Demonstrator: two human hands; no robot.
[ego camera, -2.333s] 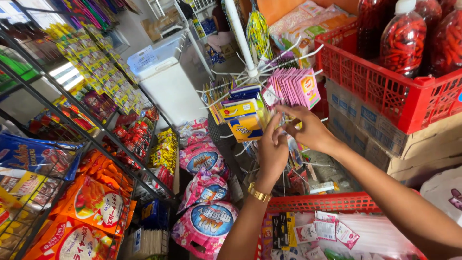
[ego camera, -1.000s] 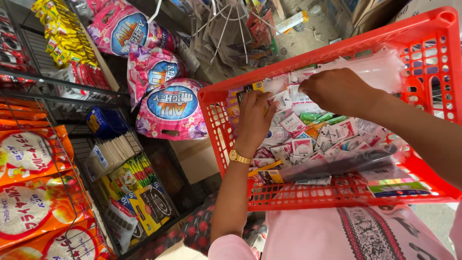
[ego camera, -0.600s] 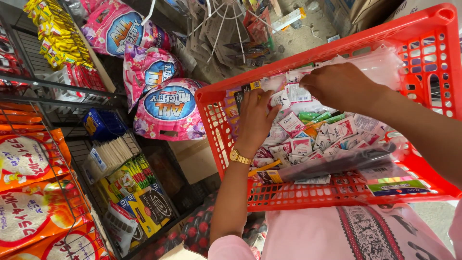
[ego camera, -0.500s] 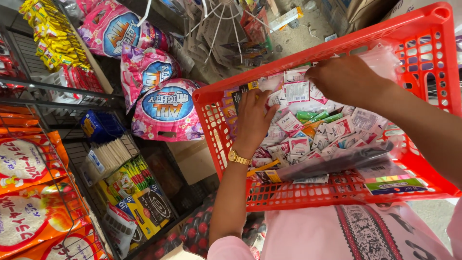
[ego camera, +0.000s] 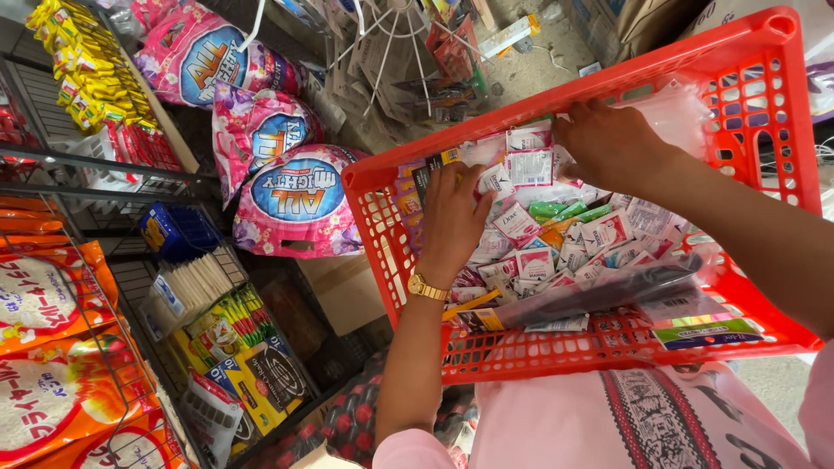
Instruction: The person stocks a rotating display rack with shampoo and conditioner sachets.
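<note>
A red plastic basket [ego camera: 764,52] sits in front of me, filled with several small white, pink and green sachets [ego camera: 599,234]. My left hand [ego camera: 452,221], with a gold watch [ego camera: 426,287] on its wrist, lies flat on the sachets near the basket's left wall, fingers stretched toward the far corner. At the far side, my right hand [ego camera: 608,143] pinches a short strip of pink-and-white sachets [ego camera: 528,161]. A thin clear plastic bag [ego camera: 673,113] lies just behind that hand.
Pink detergent bags [ego camera: 295,187] are piled left of the basket. Wire shelves [ego camera: 52,165] on the left hold orange bags [ego camera: 43,295], yellow packets [ego camera: 87,69] and a blue box [ego camera: 174,230]. A white wire stand [ego camera: 391,35] is beyond. A dark flat packet [ego camera: 599,291] lies in the basket.
Both hands left the hanging pink sachets and came down into the red basket. In the last second my right hand shifted to the far side and my left fingers stretched out.
</note>
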